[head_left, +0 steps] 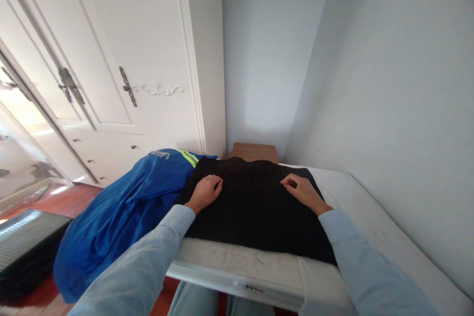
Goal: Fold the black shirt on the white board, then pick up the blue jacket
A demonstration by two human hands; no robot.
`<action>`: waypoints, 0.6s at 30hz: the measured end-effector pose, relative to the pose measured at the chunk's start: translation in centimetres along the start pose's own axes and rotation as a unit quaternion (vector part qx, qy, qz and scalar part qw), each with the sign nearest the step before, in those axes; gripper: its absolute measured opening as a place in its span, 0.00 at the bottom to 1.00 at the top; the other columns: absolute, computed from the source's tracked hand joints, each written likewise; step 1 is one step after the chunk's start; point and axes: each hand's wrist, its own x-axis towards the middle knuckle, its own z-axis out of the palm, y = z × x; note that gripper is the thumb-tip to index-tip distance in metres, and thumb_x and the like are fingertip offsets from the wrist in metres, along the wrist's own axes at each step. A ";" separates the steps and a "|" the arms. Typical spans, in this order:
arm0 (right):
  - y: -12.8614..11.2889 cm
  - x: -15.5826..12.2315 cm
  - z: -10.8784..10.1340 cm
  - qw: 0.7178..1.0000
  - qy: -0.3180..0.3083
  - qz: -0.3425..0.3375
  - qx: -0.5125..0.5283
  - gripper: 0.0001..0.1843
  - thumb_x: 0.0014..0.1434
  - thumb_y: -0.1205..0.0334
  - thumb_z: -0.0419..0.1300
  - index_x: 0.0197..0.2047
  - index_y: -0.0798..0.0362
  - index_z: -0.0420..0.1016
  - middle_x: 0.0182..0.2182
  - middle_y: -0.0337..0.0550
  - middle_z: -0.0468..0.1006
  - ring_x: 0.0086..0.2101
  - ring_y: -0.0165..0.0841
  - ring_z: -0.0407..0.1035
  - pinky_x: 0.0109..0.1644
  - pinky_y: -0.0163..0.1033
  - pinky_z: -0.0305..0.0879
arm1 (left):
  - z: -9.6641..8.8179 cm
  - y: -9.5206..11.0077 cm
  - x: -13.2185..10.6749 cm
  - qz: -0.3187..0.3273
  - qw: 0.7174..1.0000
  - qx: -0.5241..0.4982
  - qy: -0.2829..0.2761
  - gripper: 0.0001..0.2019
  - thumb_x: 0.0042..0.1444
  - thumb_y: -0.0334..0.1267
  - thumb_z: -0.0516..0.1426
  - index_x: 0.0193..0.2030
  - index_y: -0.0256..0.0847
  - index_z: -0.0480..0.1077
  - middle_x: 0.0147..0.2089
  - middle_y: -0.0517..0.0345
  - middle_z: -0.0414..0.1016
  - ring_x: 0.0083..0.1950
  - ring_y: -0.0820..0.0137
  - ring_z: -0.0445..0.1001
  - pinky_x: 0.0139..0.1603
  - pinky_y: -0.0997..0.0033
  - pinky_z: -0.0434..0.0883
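Note:
A black cloth (252, 207) lies spread flat over a narrow padded surface in front of me. Over its left part is my left hand (207, 191), back up, a ring on one finger, its fingers curled and pressed together. My right hand (300, 190) is over the cloth's right part, with thumb and fingertips brought together in a pinch. Against such dark fabric I cannot make out whether either hand grips a fold of it. To the left, a blue garment (129, 207) with a yellow-green reflective stripe lies heaped and hangs down over the side.
The white padded surface (237, 256) shows a metal front edge near my legs. A white wardrobe (159, 39) stands behind at left, pale walls (388, 84) behind and right. A brown box-like piece (255, 150) sits beyond the cloth. A dark ridged object (29, 242) is on the floor at left.

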 end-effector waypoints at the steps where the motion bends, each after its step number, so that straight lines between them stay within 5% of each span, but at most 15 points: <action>1: 0.0 0.0 0.0 1.000 0.000 -0.002 -0.002 0.06 0.56 0.61 0.58 0.34 0.49 0.76 0.34 0.43 0.82 0.37 0.39 0.76 0.44 0.44 0.70 | 0.0 0.0 0.0 0.001 1.000 0.001 0.000 0.11 0.64 0.35 0.50 0.40 0.39 0.74 0.39 0.49 0.78 0.43 0.62 0.76 0.50 0.63 0.70; 10: 0.5 0.0 0.1 1.000 -0.004 0.002 0.002 0.08 0.56 0.58 0.57 0.34 0.50 0.76 0.34 0.43 0.82 0.36 0.39 0.76 0.44 0.43 0.69 | -0.2 0.2 -0.2 0.017 0.999 0.030 -0.016 0.12 0.64 0.34 0.50 0.41 0.39 0.75 0.40 0.48 0.78 0.43 0.62 0.76 0.50 0.62 0.71; 18: 1.0 -0.1 0.2 1.000 0.002 0.017 0.011 0.06 0.55 0.58 0.58 0.31 0.50 0.74 0.36 0.44 0.82 0.38 0.40 0.75 0.46 0.45 0.69 | -2.0 0.5 -1.7 0.020 0.994 -0.003 -0.108 0.13 0.62 0.34 0.53 0.48 0.41 0.77 0.51 0.47 0.80 0.54 0.58 0.77 0.59 0.57 0.70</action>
